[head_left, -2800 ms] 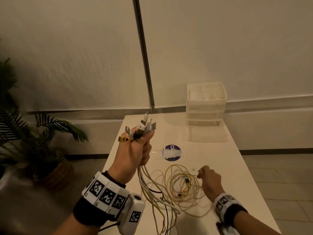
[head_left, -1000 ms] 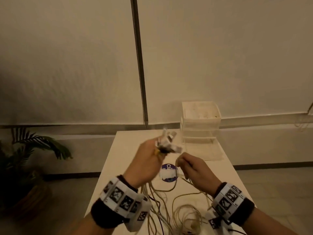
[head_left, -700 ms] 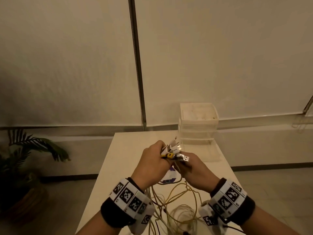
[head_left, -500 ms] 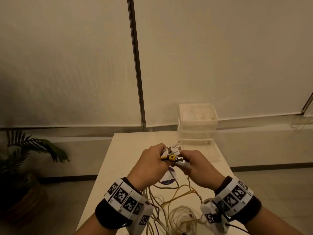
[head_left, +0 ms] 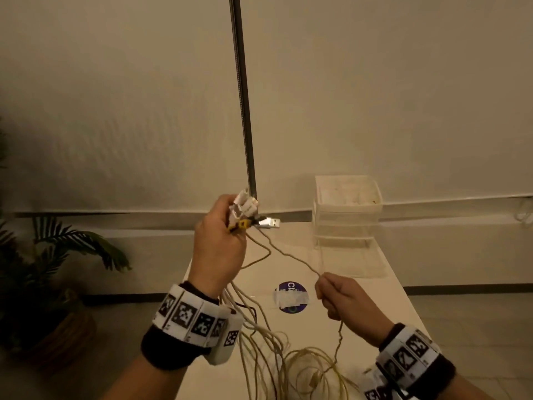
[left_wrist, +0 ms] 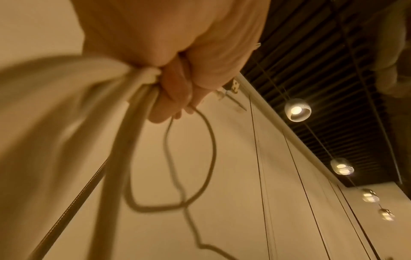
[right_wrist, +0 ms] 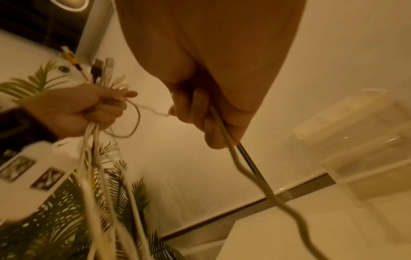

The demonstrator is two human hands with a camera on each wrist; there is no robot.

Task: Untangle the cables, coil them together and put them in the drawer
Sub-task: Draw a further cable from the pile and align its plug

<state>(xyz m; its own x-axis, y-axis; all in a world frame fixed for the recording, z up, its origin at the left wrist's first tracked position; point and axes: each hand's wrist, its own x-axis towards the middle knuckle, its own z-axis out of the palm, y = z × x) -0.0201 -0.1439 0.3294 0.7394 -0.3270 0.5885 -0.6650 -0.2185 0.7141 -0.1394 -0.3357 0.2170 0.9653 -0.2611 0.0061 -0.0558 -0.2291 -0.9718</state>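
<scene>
Separated since half a second ago: right hand now drawn back to the near right, left hand raised higher with the connector ends. Near edge of the counter: loose loops of the cables piled in a tangle, strands rising from there to both hands. Right grip pinching one thin yellowish cable between thumb and curled fingers, that strand stretched up and left to the other fist. Left grip curled tight round the gathered bundle, plugs fanned out above the knuckles, one metal USB end pointing right. Farther on the counter, a round purple sticker. Far right end, touching the wall side: translucent drawer unit. Left of the counter, on the floor, a potted palm.
</scene>
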